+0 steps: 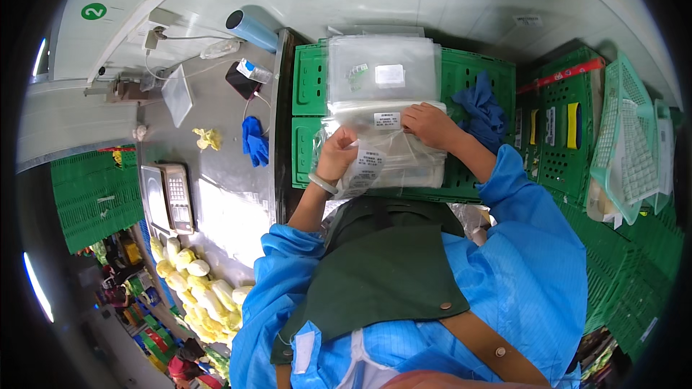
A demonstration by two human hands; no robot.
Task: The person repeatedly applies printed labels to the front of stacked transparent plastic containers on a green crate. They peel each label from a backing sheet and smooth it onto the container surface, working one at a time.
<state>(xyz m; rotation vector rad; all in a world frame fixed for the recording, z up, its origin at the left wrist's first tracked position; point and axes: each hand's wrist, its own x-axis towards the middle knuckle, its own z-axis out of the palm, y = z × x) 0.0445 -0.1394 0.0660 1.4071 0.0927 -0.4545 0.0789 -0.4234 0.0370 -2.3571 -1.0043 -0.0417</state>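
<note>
A stack of clear plastic bags lies in front of me across green plastic crates. On the top bag is a white printed label. The bent fingers of my right hand touch the bag at that label's right edge; whether they pinch it or only press is hidden. My left hand holds a curling strip of printed labels, which hangs over the near part of the bags. Just beyond lies another pile of clear bags with a white label on it.
Crumpled blue cloth lies right of the bags. On the steel table at left are blue gloves, a phone, a scale and heaped Chinese cabbages. A light-green basket stands at right by more crates.
</note>
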